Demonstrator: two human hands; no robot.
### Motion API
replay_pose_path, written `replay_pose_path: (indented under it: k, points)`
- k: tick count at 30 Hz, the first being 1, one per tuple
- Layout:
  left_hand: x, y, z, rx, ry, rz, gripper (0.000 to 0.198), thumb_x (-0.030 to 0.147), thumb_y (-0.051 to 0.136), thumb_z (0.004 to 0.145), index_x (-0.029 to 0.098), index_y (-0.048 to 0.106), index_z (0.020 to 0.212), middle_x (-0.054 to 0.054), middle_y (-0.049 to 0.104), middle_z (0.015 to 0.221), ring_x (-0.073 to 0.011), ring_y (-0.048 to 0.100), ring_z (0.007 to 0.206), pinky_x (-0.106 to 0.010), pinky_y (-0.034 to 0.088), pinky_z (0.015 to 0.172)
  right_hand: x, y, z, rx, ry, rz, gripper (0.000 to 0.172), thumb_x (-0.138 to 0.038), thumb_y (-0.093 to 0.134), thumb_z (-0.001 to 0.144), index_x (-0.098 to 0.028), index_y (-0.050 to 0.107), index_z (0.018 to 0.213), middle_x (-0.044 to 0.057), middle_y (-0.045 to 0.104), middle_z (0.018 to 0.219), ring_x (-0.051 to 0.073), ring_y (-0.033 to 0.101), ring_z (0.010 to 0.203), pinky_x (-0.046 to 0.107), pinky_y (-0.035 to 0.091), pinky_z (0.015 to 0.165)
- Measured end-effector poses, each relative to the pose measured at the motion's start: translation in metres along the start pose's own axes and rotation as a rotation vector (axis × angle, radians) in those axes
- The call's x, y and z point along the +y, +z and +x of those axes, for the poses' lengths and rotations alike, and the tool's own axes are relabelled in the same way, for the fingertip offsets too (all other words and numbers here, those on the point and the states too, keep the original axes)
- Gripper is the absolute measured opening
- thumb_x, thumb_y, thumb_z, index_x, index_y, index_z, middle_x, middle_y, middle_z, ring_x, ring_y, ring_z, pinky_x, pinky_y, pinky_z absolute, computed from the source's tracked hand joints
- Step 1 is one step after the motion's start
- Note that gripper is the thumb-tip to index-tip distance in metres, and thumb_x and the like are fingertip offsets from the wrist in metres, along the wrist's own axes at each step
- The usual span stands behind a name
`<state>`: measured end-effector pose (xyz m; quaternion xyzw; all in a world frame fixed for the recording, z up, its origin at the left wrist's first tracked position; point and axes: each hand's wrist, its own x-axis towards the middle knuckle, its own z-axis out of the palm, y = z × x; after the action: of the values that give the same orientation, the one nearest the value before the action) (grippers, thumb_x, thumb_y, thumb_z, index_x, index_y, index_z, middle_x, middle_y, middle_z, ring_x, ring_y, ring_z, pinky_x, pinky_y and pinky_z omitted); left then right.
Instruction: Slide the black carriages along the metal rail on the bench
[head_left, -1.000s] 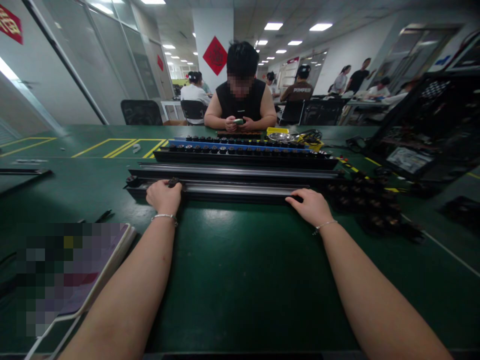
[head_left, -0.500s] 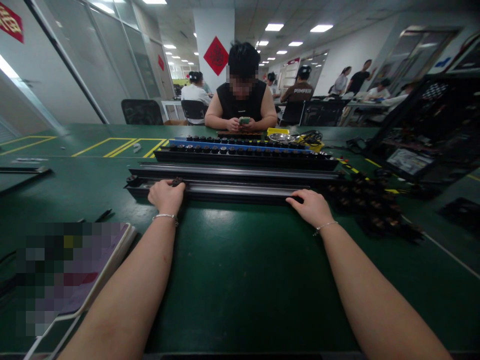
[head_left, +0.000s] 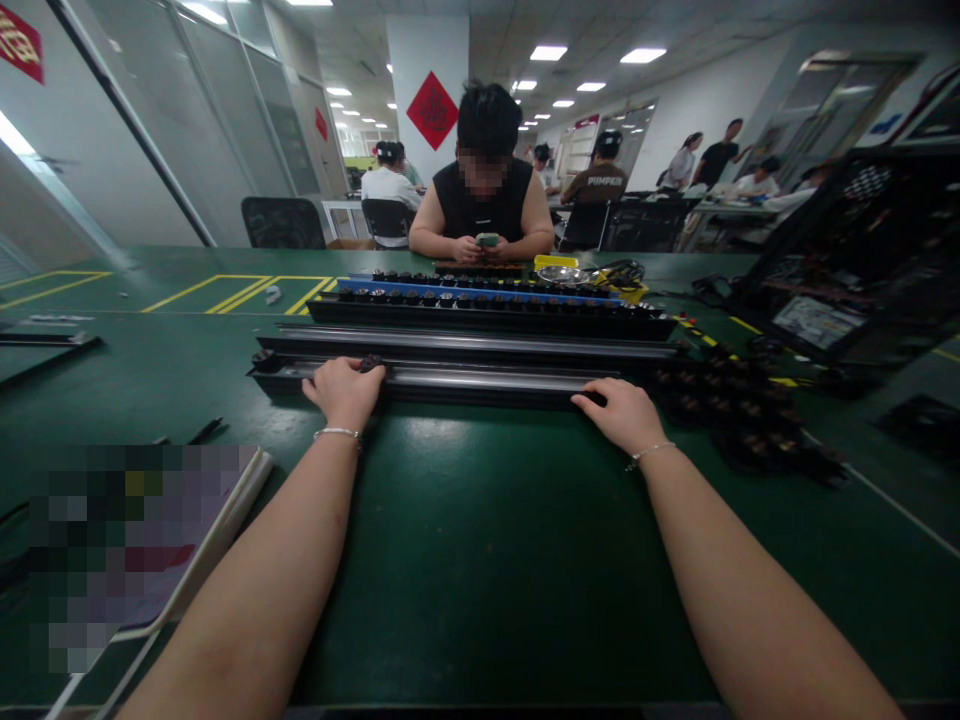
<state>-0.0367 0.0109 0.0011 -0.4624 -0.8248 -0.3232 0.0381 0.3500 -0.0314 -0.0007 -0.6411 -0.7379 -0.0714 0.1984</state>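
A long black channel rail (head_left: 480, 382) with a shiny inner face lies crosswise on the green table. At its left part, my left hand (head_left: 345, 390) is closed on a small dark round part (head_left: 371, 364) sitting in the channel; the fingers partly hide it. Another small black part (head_left: 263, 360) sits at the rail's left end. My right hand (head_left: 619, 408) grips the near edge of the rail towards its right end, thumb in front and fingers over the top. Just behind lies a second black rail (head_left: 480, 343).
Farther back are a black rail (head_left: 487, 312) and a blue rail (head_left: 480, 291) lined with small parts. Many dark parts (head_left: 742, 400) lie at right, near an opened black case (head_left: 832, 250). A book (head_left: 180, 560) is at left. A person (head_left: 484, 190) sits opposite holding a phone.
My left hand has slid a little to the right along the rail, with the small dark part moving along. My right hand has stayed in place.
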Motion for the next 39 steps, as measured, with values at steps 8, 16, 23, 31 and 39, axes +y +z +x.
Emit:
replay_pose_path:
  k: [8, 16, 23, 31, 39]
  points:
    - [0.001, 0.003, -0.002, -0.003, 0.028, 0.01, 0.036, 0.05, 0.059, 0.066, 0.022, 0.067, 0.087, -0.009, 0.065, 0.101, -0.0311, 0.053, 0.105, -0.052, 0.019, 0.104, 0.0, -0.001, 0.0, -0.013, 0.005, 0.004, 0.031, -0.044, 0.048, 0.083, -0.021, 0.068, 0.087, 0.005, 0.067, 0.092, 0.022, 0.059, 0.091, 0.035, 0.042, 0.08]
    - [0.003, 0.004, -0.004, -0.01, 0.084, 0.024, 0.037, 0.051, 0.059, 0.067, 0.021, 0.067, 0.088, -0.01, 0.065, 0.101, -0.0315, 0.052, 0.105, -0.051, 0.019, 0.104, 0.0, -0.001, 0.0, 0.007, -0.013, 0.0, 0.031, -0.044, 0.048, 0.083, -0.021, 0.068, 0.087, 0.005, 0.067, 0.093, 0.022, 0.059, 0.091, 0.036, 0.042, 0.079]
    - [0.005, 0.002, -0.005, -0.01, 0.081, 0.036, 0.037, 0.05, 0.059, 0.067, 0.021, 0.067, 0.089, -0.009, 0.066, 0.1, -0.0307, 0.053, 0.104, -0.05, 0.021, 0.103, 0.001, 0.001, 0.0, -0.002, -0.011, 0.003, 0.031, -0.045, 0.048, 0.083, -0.021, 0.068, 0.088, 0.006, 0.067, 0.095, 0.022, 0.059, 0.091, 0.035, 0.042, 0.08]
    - [0.009, 0.004, -0.009, -0.023, 0.094, 0.026, 0.036, 0.05, 0.06, 0.067, 0.021, 0.066, 0.088, -0.009, 0.065, 0.101, -0.0316, 0.051, 0.106, -0.052, 0.019, 0.104, 0.001, 0.002, 0.0, 0.014, -0.018, -0.006, 0.031, -0.044, 0.048, 0.083, -0.021, 0.068, 0.088, 0.006, 0.067, 0.095, 0.021, 0.059, 0.091, 0.035, 0.042, 0.08]
    - [0.011, 0.003, -0.011, -0.023, 0.12, 0.022, 0.036, 0.051, 0.059, 0.067, 0.021, 0.066, 0.086, -0.01, 0.065, 0.099, -0.0304, 0.054, 0.104, -0.052, 0.022, 0.104, 0.001, 0.002, 0.0, 0.019, -0.021, -0.002, 0.031, -0.045, 0.047, 0.083, -0.021, 0.067, 0.088, 0.005, 0.067, 0.093, 0.022, 0.059, 0.091, 0.035, 0.042, 0.079]
